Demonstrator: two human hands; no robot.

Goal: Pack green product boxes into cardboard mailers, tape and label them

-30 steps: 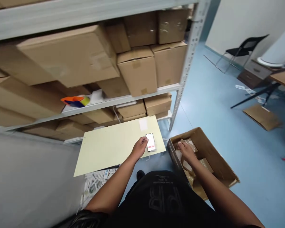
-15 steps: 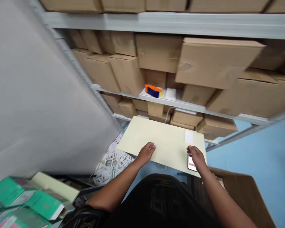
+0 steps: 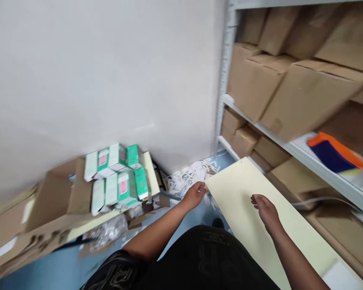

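Poises bare, loosely bent, empty right hand (image 3: 266, 212) over pale-yellow rectangular board (image 3: 264, 241), at four o'clock from curled left hand (image 3: 195, 194); cannot tell if gripping.

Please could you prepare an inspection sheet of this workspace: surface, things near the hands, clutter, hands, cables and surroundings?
Surface: pale yellow table; a white thing, cut off by the picture's edge, lies on it.
Things: the left hand is beside the table's left corner, contact unclear; the right hand is over the table.
Clutter: white scraps on the floor; green boxes, an open cardboard box and clear plastic at left.
Hands: both look curled; no held thing seen.
Cables: one pale strand, possibly a cable, at right.
Surroundings: grey shelves with cardboard boxes at right, an orange and blue thing on one; pale wall.
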